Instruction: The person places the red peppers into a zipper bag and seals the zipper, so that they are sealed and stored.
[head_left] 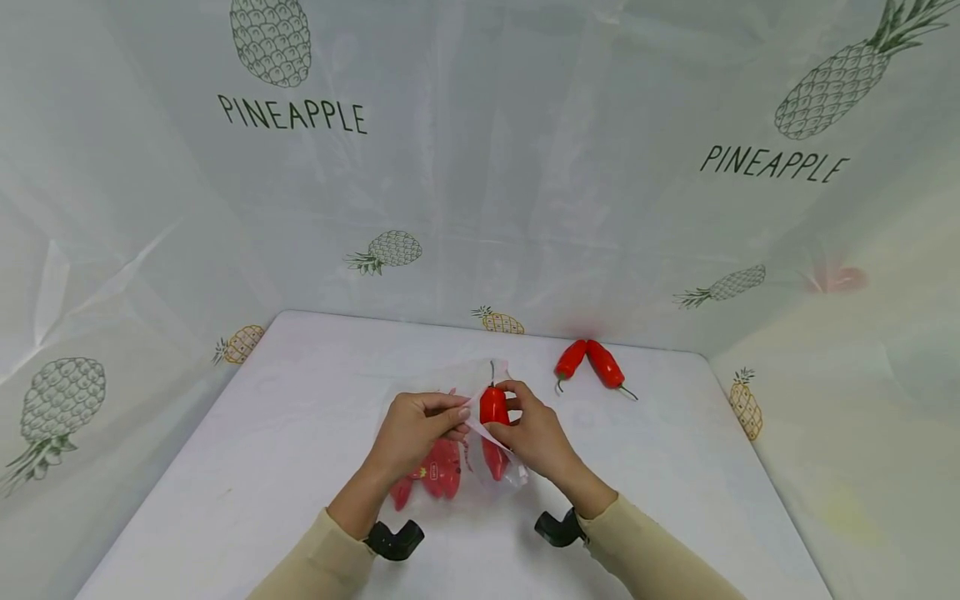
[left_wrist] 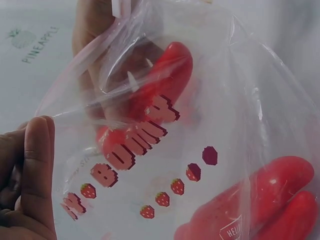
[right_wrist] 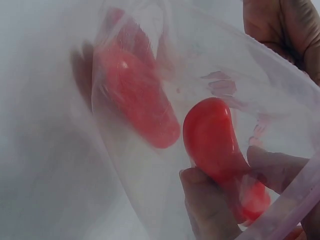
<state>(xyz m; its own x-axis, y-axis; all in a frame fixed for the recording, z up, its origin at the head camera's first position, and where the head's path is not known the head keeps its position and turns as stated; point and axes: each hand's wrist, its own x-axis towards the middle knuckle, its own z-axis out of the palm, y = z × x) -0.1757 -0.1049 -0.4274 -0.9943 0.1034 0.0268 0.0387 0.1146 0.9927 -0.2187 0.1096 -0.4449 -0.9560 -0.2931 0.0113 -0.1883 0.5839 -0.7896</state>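
My left hand point(head_left: 416, 433) pinches the edge of a clear plastic bag point(left_wrist: 220, 185) printed with pink letters and small strawberries. At the bag's mouth my right hand point(head_left: 536, 433) grips a red chili pepper point(head_left: 492, 406) between thumb and fingers. The pepper's stem points away from me and its lower end shows through the film, inside the bag. In the right wrist view, this pepper point(right_wrist: 210, 137) and the fingertips point(right_wrist: 205, 195) are seen through the plastic. Several more red peppers point(head_left: 444, 468) lie in the bag, below my left hand.
Two loose red chili peppers point(head_left: 570, 360) lie toward the back right of the white table point(head_left: 300, 358). A pale sheet with pineapple prints point(head_left: 487, 183) rises behind and at both sides. Dark curved pieces point(head_left: 395, 540) sit at both wrists.
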